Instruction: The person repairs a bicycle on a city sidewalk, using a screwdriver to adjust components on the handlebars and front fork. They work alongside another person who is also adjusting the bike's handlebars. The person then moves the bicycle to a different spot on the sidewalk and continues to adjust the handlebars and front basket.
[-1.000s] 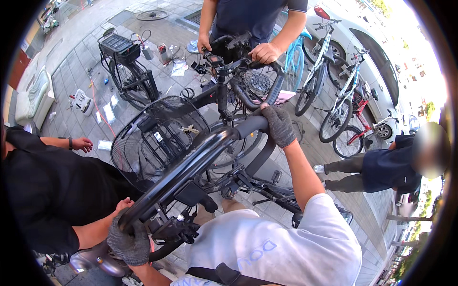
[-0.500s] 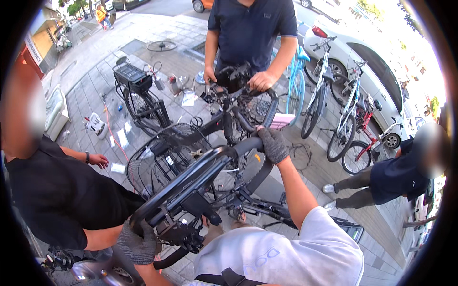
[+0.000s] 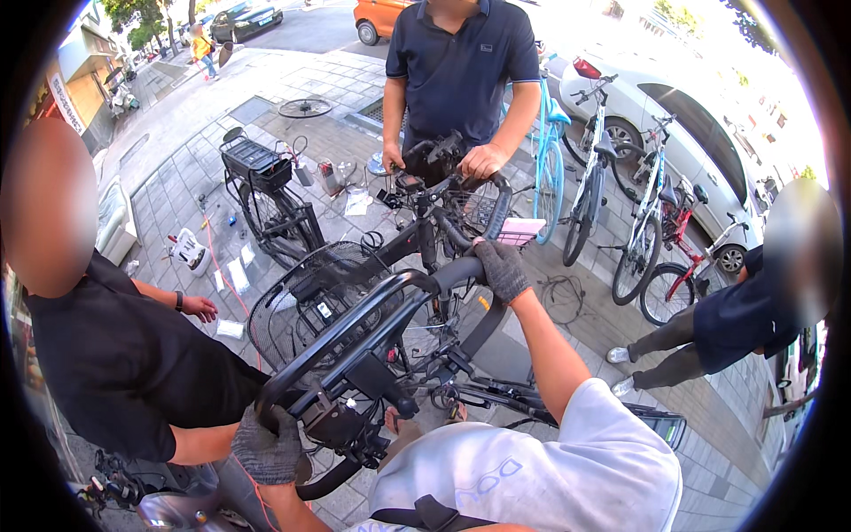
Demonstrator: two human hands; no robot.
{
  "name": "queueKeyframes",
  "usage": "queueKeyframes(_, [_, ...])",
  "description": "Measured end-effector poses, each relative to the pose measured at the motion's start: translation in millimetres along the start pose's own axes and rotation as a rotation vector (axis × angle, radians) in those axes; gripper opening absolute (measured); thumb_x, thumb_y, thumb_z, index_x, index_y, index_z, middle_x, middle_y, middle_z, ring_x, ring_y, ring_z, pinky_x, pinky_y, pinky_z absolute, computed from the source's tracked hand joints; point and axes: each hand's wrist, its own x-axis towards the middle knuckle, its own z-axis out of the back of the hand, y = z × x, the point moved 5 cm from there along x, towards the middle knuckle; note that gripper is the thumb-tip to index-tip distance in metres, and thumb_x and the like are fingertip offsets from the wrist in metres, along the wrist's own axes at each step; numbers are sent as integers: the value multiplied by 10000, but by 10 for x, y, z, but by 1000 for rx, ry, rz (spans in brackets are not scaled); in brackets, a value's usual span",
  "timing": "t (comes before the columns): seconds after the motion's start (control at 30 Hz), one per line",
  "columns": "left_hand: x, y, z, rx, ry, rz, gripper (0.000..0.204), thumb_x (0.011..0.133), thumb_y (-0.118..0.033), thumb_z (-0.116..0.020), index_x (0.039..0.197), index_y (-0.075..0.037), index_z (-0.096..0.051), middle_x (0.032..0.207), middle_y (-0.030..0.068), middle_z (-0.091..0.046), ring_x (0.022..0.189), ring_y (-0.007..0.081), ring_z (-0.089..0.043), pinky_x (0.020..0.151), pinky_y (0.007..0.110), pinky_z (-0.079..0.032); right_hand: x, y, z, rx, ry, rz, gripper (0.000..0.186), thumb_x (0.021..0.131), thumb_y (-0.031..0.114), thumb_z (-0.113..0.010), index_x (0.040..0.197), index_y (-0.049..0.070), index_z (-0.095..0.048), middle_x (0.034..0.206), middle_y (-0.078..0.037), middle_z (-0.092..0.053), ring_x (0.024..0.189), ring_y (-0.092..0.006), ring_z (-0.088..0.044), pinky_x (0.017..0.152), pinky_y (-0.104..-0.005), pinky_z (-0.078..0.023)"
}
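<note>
Paving (image 3: 186, 160) bears bicycles (image 3: 638, 257) beyond the basket (image 3: 292, 310), while left fingers (image 3: 266, 434) and right fingers (image 3: 498, 263) clamp a black handlebar (image 3: 346, 322).

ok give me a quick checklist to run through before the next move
1. Left hand on the black tubing: ok, curled around its lower-left end.
2. Right hand on the tubing: ok, gripping its upper-right end.
3. Tubing apart from the wire basket: cannot tell, they overlap in this view.
4. Left co-worker's forearm away from the left hand: not ok, it reaches right up beside it.
5. Facing co-worker's hand off the other handlebar: not ok, it rests there.
6. Paving free of loose cable: not ok, dark loops lie on the right.
</note>
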Motion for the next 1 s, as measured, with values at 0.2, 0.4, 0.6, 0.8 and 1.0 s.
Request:
queueKeyframes(0.2, [-93,170,-26,-111,-9,58,277,902,-129,-645,1138,13,-681,901,173,-753,872,257,-764,771,386,-577,-78,-6,-60,-11,-55,-28,484,1015,441,-515,934,25,-750,736,-135,-676,695,-227,-636,705,-382,-506])
queueKeyframes(0.4, [-150,113,78,-30,35,-5,255,926,-120,-627,1137,12,-679,896,146,-764,862,234,-761,761,359,-581,-132,-54,-77,8,-70,-48,502,1011,453,-519,922,16,-749,729,-146,-673,680,-230,-635,688,-387,-504])
queueKeyframes(0.6, [-263,423,-39,-145,-10,-72,240,953,-87,-592,1158,19,-658,934,141,-766,858,228,-756,778,349,-580,-238,73,-130,-43,-68,-31,524,1005,475,-526,950,3,-747,718,-159,-672,682,-254,-648,691,-399,-505])
queueKeyframes(0.8, [-320,486,-49,-433,18,27,196,972,-69,-575,1125,12,-668,969,149,-762,928,225,-738,837,333,-553,-352,94,-132,-115,-19,-16,529,1021,476,-481,937,13,-724,834,-219,-691,832,-350,-689,765,-463,-501])
queueKeyframes(1.0, [-305,485,101,-74,-3,-28,183,970,-88,-613,1109,1,-692,985,103,-753,927,216,-709,843,352,-532,-476,102,-202,-156,1,103,519,1031,458,-461,908,17,-706,867,-248,-681,867,-449,-643,819,-498,-481])
